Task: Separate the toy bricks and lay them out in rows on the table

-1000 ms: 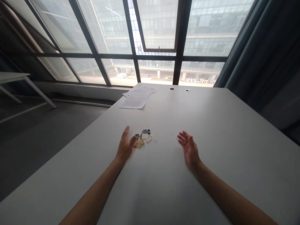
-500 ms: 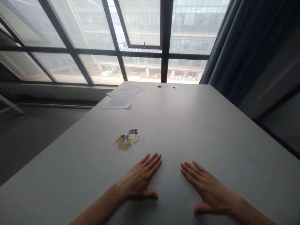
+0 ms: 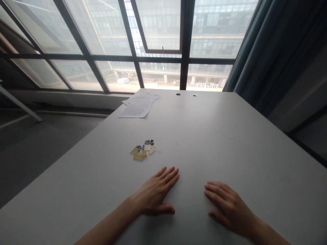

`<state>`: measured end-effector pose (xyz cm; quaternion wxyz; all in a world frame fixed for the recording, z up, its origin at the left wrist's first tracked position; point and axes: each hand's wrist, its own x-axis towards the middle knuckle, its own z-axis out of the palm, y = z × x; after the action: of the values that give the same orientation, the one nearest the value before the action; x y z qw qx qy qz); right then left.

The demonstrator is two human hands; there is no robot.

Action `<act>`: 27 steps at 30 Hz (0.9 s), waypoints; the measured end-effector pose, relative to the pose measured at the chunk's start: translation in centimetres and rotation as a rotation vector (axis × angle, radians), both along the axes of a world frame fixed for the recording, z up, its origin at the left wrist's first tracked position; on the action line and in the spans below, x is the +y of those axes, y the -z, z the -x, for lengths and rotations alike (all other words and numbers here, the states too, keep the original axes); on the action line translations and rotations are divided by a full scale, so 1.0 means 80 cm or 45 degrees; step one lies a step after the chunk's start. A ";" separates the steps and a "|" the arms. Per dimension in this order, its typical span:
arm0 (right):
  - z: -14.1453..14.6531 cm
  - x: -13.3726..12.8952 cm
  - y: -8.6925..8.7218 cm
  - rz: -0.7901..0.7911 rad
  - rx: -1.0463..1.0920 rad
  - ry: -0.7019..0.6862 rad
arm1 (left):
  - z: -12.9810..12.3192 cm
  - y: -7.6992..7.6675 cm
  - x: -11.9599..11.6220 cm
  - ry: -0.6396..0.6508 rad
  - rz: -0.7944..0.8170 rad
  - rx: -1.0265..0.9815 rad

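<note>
My left hand [image 3: 159, 190] lies palm down on the white table [image 3: 194, 146], fingers stretched out and thumb apart, holding nothing. Beyond its fingertips is a small pile of toy building bricks [image 3: 139, 155], in tan, white, grey and black; the hand does not touch them. To the right, my right hand [image 3: 227, 204] rests over the tabletop with its fingers slightly bent and its thumb apart. Nothing shows in it. A gap of bare tabletop separates the two hands.
Printed paper sheets [image 3: 138, 108] lie at the table's far left edge. Two round cable holes [image 3: 178, 94] are near the back edge. Large windows [image 3: 163, 73] stand behind the table, with a dark blue curtain [image 3: 245, 58] at the right.
My right hand's fingers have bent and drawn together a little, lifting from their flat pose. My left hand stays flat. The view has shifted slightly left.
</note>
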<state>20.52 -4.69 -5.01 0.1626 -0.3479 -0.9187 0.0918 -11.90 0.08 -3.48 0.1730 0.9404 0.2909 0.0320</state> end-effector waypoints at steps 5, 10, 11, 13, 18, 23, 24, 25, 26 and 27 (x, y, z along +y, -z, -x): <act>0.008 -0.004 0.012 -0.075 0.275 0.111 | 0.012 0.011 0.007 -0.165 -0.160 -0.142; 0.006 -0.005 0.012 -0.031 0.297 0.103 | 0.067 0.026 0.054 -0.805 -0.572 -0.279; 0.007 -0.003 0.012 -0.014 0.282 0.110 | 0.081 0.028 0.067 -0.947 -0.638 -0.281; 0.017 0.009 0.009 0.019 0.216 0.151 | 0.105 0.033 0.093 -1.137 -0.668 -0.198; 0.109 0.093 -0.003 0.108 -0.014 0.181 | 0.124 0.042 0.132 -1.099 -0.485 -0.008; 0.229 0.193 -0.006 0.165 -0.129 0.003 | 0.116 0.044 0.140 -0.961 -0.409 0.062; 0.243 0.204 -0.005 0.155 -0.125 -0.023 | 0.115 0.044 0.141 -0.928 -0.400 0.070; 0.251 0.211 -0.004 0.144 -0.124 -0.039 | 0.113 0.044 0.143 -0.894 -0.395 0.075; 0.254 0.216 -0.002 0.132 -0.121 -0.048 | 0.111 0.043 0.145 -0.863 -0.392 0.079; 0.253 0.217 0.000 0.118 -0.119 -0.048 | 0.106 0.043 0.147 -0.834 -0.390 0.079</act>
<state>0.30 12.70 -4.99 0.1014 -0.3415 -0.9265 0.1211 -20.39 11.87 -6.92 0.0019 0.8130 0.5736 0.1003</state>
